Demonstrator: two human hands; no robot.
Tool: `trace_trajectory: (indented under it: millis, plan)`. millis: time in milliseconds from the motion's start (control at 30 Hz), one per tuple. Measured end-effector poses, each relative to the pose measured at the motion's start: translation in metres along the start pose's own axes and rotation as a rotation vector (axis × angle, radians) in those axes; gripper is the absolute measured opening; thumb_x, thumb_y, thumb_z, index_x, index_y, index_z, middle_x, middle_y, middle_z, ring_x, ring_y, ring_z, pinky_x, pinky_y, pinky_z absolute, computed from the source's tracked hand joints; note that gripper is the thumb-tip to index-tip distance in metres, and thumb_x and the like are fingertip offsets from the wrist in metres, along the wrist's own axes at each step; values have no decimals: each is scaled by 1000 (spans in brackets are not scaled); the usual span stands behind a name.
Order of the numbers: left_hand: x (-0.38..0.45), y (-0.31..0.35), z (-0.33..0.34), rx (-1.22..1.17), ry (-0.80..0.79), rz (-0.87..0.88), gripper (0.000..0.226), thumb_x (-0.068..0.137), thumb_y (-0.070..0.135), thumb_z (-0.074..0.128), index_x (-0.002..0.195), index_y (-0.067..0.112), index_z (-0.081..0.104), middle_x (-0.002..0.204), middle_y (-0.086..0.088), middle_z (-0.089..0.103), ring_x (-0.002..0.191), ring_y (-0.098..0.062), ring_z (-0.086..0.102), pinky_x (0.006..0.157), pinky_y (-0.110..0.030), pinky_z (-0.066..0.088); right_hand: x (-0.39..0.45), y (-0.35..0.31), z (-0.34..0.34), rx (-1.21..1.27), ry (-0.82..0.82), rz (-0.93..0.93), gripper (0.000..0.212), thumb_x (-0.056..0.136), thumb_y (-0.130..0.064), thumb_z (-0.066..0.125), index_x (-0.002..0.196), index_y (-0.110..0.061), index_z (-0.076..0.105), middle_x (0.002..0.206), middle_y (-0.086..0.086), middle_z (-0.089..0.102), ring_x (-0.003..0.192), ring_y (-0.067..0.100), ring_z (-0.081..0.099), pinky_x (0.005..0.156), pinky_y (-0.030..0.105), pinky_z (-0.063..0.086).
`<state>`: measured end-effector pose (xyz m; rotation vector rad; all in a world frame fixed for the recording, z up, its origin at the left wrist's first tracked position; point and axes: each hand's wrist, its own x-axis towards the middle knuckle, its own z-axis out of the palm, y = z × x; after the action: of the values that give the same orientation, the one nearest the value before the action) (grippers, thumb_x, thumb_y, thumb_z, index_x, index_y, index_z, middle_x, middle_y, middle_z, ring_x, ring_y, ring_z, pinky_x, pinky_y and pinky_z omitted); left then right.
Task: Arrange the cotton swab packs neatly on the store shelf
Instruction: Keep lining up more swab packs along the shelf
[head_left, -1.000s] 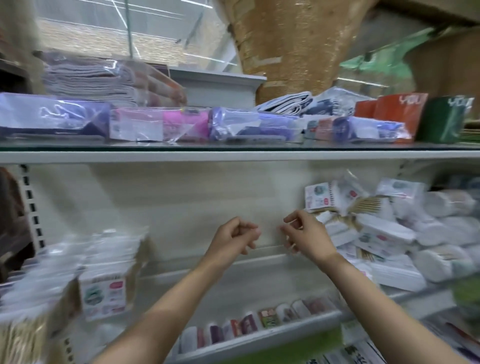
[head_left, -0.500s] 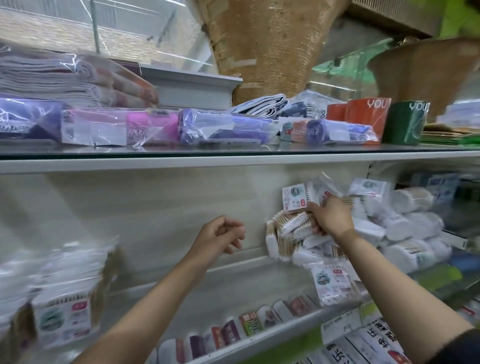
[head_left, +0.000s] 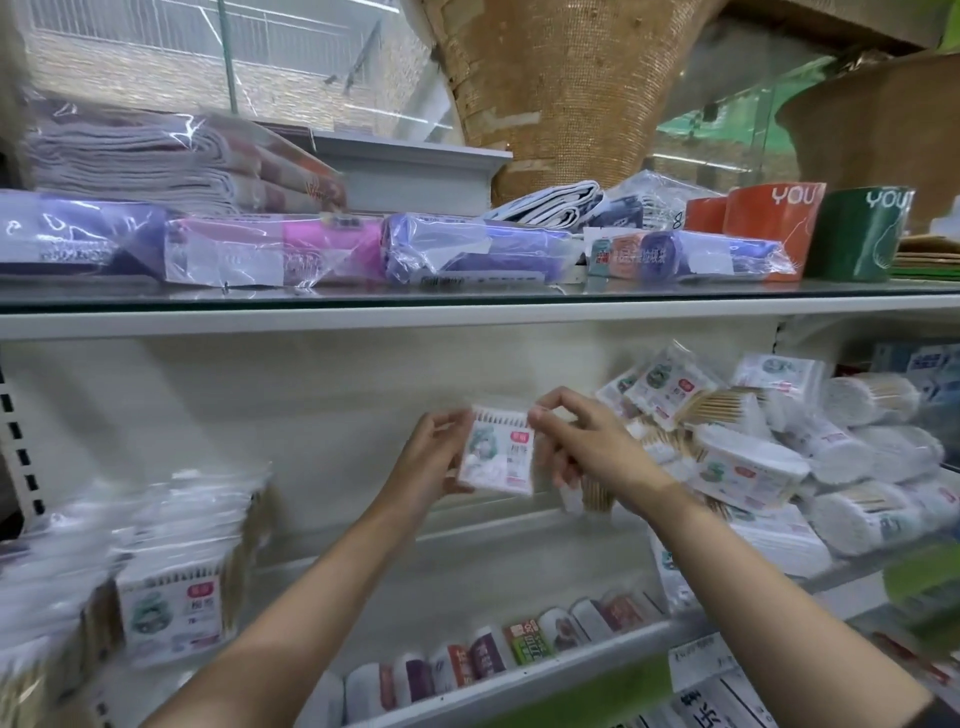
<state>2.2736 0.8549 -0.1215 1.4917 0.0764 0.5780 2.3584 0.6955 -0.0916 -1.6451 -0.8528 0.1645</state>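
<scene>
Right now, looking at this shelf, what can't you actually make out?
Head view only:
- Small print on the cotton swab pack held by both hands: motion blur.
- Right hand: it seems to hold a second pack beneath; the hand hides most of it.
- Standing packs at left: blurred, cut off by the left edge, so uncountable.
- Pile of packs at right: overlapping, count unclear.

Glossy plastic cotton swab pack (head_left: 497, 451)

A shop aisle: white metal shelving (head_left: 467, 325) stocked with rows of wrapped goods, a heap of cotton swab packs (head_left: 748, 467) at the middle shelf's right end, price labels (head_left: 698, 657) along the front edge.
</scene>
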Motion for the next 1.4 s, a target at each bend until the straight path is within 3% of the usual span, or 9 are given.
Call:
trace_trajectory:
  millis: [267, 400, 533, 667, 833, 967, 1167, 1300, 1400]
  plan:
    - [-14, -6, -38, -57, 97, -18, 5, 93, 15, 54, 96, 19, 53, 81, 2, 66, 61, -7, 65, 46, -19, 46, 17, 13, 63, 315, -11, 83, 15, 92, -24, 58, 81, -14, 53, 55, 4, 47, 36, 10, 41, 34, 17, 30]
    - [-14, -16, -54, -120, 139, -43, 8, 92, 15, 53, 96, 22, 52, 77, 5, 68, 64, -7, 65, 54, -22, 47, 24, 25, 90, 342, -116, 166, 21, 92, -32, 57, 82, -15, 61, 56, 3, 41, 37, 7, 35, 36, 17, 26]
    - [-16, -24, -65, -236, 137, -64, 10, 89, 21, 53, 99, 21, 53, 89, 2, 67, 74, -10, 66, 65, -28, 45, 32, 35, 105, 343, -118, 124, 23, 91, -33, 58, 77, -15, 61, 55, 6, 37, 34, 7, 30, 35, 16, 21]
    - [-17, -27, -67, -221, 105, -137, 41, 84, 37, 52, 116, 12, 58, 102, -7, 66, 78, -13, 66, 63, -25, 45, 29, 50, 113, 403, -92, 112, 23, 94, -30, 53, 81, -13, 58, 63, 11, 37, 34, 6, 25, 35, 15, 16]
    - [-14, -34, -70, -226, 161, -147, 22, 93, 25, 48, 105, 11, 59, 97, -9, 67, 77, -16, 66, 65, -28, 52, 21, 56, 114, 347, -146, 143, 31, 95, -41, 48, 91, -13, 61, 69, 13, 43, 37, 9, 32, 37, 18, 20]
    - [-15, -31, -75, -249, 203, -128, 47, 81, 33, 54, 117, 4, 57, 102, -12, 68, 82, -17, 67, 67, -28, 54, 18, 53, 115, 336, -218, 138, 20, 94, -29, 53, 90, -10, 57, 63, 13, 43, 37, 12, 36, 38, 19, 22]
    - [-15, -34, -79, -325, 147, -119, 61, 79, 39, 56, 124, -1, 55, 116, -18, 65, 96, -24, 64, 82, -32, 49, 12, 46, 115, 262, -156, 8, 14, 96, -17, 51, 83, -13, 55, 45, -8, 50, 37, 11, 42, 37, 20, 29]
    - [-15, -28, -78, -392, 127, -108, 46, 78, 35, 56, 112, 4, 62, 101, -12, 69, 89, -22, 64, 79, -30, 46, 12, 46, 118, 225, -146, -66, 12, 98, -22, 47, 92, -13, 52, 58, -12, 58, 38, 11, 43, 36, 22, 30]
    - [-16, -28, -79, -509, 153, -120, 30, 79, 22, 57, 103, 4, 62, 87, -9, 70, 75, -18, 65, 66, -26, 52, 11, 47, 120, 209, -143, -92, 14, 99, -24, 45, 97, -12, 51, 66, 0, 58, 37, 13, 44, 35, 22, 30]
